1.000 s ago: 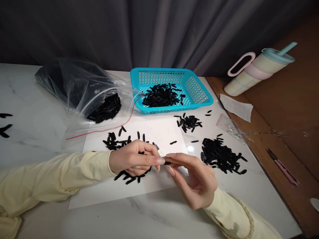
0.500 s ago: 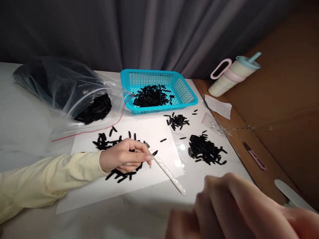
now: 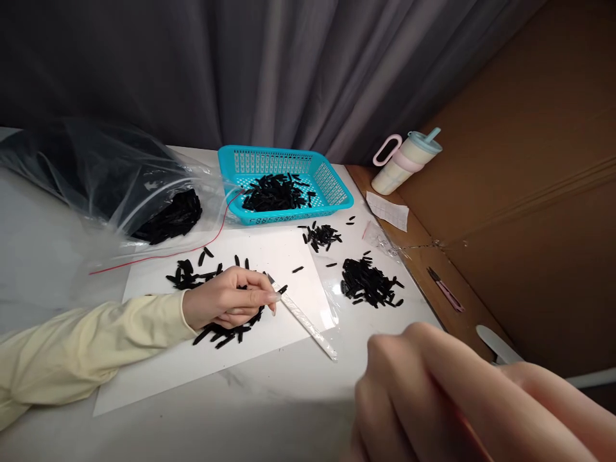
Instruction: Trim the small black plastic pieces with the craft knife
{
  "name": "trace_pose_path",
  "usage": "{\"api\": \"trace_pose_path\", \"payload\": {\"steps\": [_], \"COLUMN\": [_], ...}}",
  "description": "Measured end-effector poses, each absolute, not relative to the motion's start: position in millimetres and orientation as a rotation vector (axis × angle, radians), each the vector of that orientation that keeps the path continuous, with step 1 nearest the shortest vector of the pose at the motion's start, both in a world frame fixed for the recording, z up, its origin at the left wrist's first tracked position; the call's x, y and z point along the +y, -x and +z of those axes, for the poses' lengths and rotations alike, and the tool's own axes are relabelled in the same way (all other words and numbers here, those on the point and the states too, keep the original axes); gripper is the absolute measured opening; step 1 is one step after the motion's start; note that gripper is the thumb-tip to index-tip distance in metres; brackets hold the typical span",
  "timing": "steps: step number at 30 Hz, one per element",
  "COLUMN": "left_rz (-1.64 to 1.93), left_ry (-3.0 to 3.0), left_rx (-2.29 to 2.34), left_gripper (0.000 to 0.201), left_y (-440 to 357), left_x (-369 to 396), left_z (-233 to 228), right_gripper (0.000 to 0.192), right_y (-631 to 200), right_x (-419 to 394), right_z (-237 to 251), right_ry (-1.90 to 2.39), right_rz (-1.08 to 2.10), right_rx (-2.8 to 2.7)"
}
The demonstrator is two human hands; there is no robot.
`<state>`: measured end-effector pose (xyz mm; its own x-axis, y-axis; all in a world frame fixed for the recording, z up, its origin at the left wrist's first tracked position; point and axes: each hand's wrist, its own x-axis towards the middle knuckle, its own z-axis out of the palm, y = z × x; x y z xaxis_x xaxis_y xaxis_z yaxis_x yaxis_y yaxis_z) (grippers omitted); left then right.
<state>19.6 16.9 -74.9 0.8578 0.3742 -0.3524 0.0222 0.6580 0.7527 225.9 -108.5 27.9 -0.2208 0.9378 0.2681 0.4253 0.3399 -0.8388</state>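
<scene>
My left hand point(image 3: 230, 298), in a pale yellow sleeve, pinches a small, slender black piece point(image 3: 283, 289) between thumb and fingertips. Under and around this hand, similar black pieces point(image 3: 226, 335) lie loose on a white sheet point(image 3: 158, 378). Just beyond the fingertips rests a slim tool point(image 3: 308, 324) with a dark pointed tip and a white, wrapped-looking handle. My right hand point(image 3: 447, 391) is large and close to the camera at lower right, its fingers curled closed. Whatever those fingers hold is hidden from view.
A turquoise basket point(image 3: 344, 200) containing black pieces stands at the back, beside a clear zip bag point(image 3: 110, 173) of them. Two piles point(image 3: 370, 282) lie to the right. Along the right side are a tumbler point(image 3: 402, 163), paper point(image 3: 387, 210) and pink-handled snips point(image 3: 445, 290).
The whole scene has shifted left in view as the camera turned. My left hand keeps its pinch on the black piece; my right hand stays curled near the camera.
</scene>
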Motion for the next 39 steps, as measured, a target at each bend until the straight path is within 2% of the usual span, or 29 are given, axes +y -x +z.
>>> {"api": "trace_pose_path", "payload": {"steps": [2, 3, 5, 9, 18, 21, 26, 30, 34, 39], "left_rz": [0.222, 0.230, 0.244, 0.275, 0.300, 0.279, 0.279, 0.268, 0.237, 0.245], "left_ry": [-0.841, -0.845, -0.848, -0.841, -0.918, -0.964, -1.055, -1.133, -1.194, -1.299], "left_rx": [0.509, 0.508, 0.511, 0.570, 0.619, 0.585, 0.565, 0.572, 0.599, 0.551], "left_gripper": [0.029, 0.029, 0.030, 0.032, 0.040, 0.043, 0.040, 0.036, 0.031, 0.030], "left_y": [-20, -20, -21, -23, -24, -24, -23, -23, -24, -23], "left_x": [16, 16, 15, 14, 12, 12, 10, 9, 9, 8], "left_z": [-75, -74, -73, -70, -70, -70, -72, -73, -70, -68], "right_gripper": [0.037, 0.029, 0.010, 0.037, 0.049, 0.049, 0.037, 0.046, 0.053, 0.049], "right_y": [-215, -209, -199, -188, -180, -183, -194, -201, -202, -199], "right_x": [-95, -90, -83, -79, -73, -71, -61, -52, -52, -58], "right_z": [27, 23, 10, -25, -48, -50, -46, -41, -39, -38], "right_ry": [0.999, 0.999, 1.134, 1.233, 1.165, 1.177, 1.249, 1.293, 1.307, 1.322], "right_rz": [0.965, 0.958, 0.674, 0.418, 0.318, 0.500, 1.018, 1.327, 1.408, 1.348], "right_rx": [-1.781, -1.761, -1.698, -1.845, -1.787, -1.698, -1.329, -1.097, -1.068, -1.150]}}
